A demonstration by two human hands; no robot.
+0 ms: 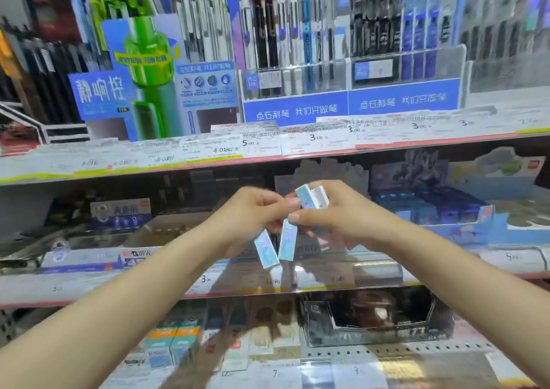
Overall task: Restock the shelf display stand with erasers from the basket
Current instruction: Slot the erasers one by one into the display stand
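Seemingly both the left hand [253, 210] and right hand [333, 210] pinch erasers [288, 240], labels blurred

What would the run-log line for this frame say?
stage: sorting erasers in hand | left hand: holds erasers hanging down | right hand: holds upright erasers | basket: not in view | shelf: behind hands

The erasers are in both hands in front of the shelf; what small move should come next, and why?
Probably the left hand should take one eraser free and lower it toward the display stand behind. Both hands meet in the air, the right hand pinches two more erasers, and none is yet set down.
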